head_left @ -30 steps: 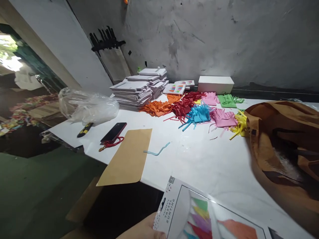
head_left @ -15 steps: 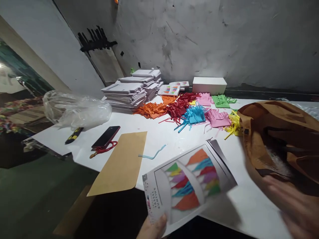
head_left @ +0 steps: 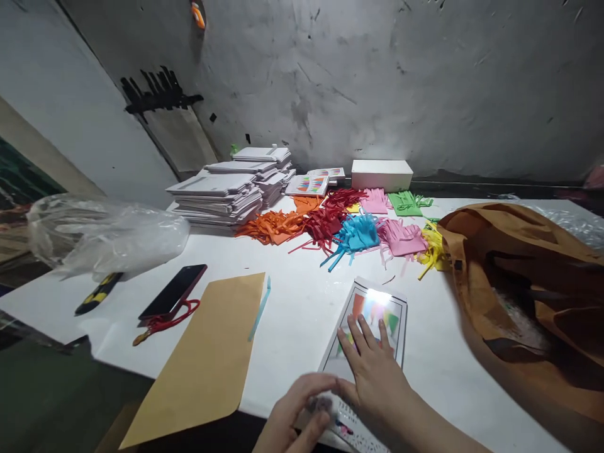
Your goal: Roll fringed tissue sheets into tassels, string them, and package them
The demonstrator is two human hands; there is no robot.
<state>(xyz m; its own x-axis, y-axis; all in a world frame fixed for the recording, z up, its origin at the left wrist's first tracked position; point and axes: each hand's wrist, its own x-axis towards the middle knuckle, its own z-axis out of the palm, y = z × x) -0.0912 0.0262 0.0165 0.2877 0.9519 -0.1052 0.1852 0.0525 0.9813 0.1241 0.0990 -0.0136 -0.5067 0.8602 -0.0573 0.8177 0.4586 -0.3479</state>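
A flat packet point(head_left: 399, 314) with a printed picture of tassel bunting lies on the white table in front of me, glare on its far part. My right hand point(head_left: 377, 371) rests on its face, fingers spread and stretched out. At its near left edge is my left hand point(head_left: 299, 409), thumb and fingers curled round that edge; exactly how they grip is partly hidden. Left of the packet lies a tan paper sheet point(head_left: 207, 352), with a thin blue strip point(head_left: 260, 308) along its right edge.
Behind lie bundles of orange point(head_left: 274, 226), red, blue point(head_left: 356, 236), pink and yellow tassels. Stacks of white packets point(head_left: 212, 195) and a white box point(head_left: 382, 175) stand farther back. A brown bag point(head_left: 476, 302) is at right; a phone point(head_left: 174, 292), cutter point(head_left: 99, 294) and clear plastic bag point(head_left: 117, 236) at left.
The packet has gone from being held up, tilted, in my left hand to lying on the table, turned. My right hand has moved left from beside the brown bag onto it. The blue strip has shifted.
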